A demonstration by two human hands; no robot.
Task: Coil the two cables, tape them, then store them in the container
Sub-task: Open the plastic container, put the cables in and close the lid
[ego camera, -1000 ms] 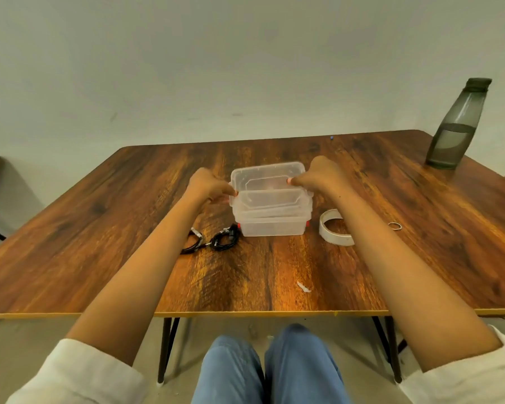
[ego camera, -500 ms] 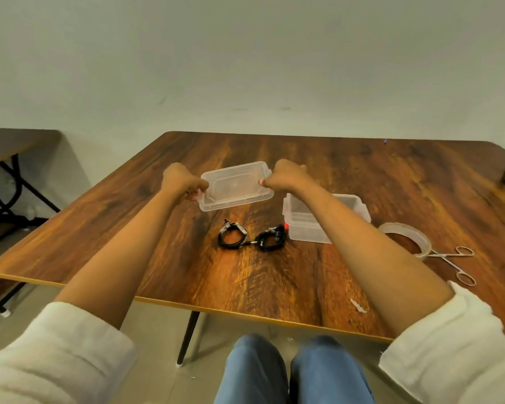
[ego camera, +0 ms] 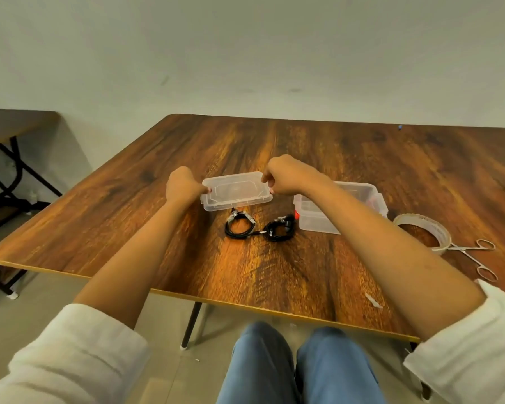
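Note:
My left hand [ego camera: 183, 186] and my right hand [ego camera: 286, 174] pinch the two short ends of a clear plastic lid [ego camera: 236, 191], held low over the wooden table [ego camera: 129, 223]. The open clear container [ego camera: 318, 220] stands to the right, partly hidden behind my right forearm. Two black coiled cables lie just in front of the lid, the left cable [ego camera: 239, 225] with a pale tape band, the right cable [ego camera: 280, 229] beside the container's red latch.
A roll of pale tape [ego camera: 423, 231] and metal scissors [ego camera: 478, 255] lie at the right of the table. A small scrap of tape [ego camera: 373, 300] lies near the front edge. Another table [ego camera: 15, 123] stands at the far left.
Both hands lifted the lid off the container and carried it to the left. My head has turned left, so the bottle has left the view.

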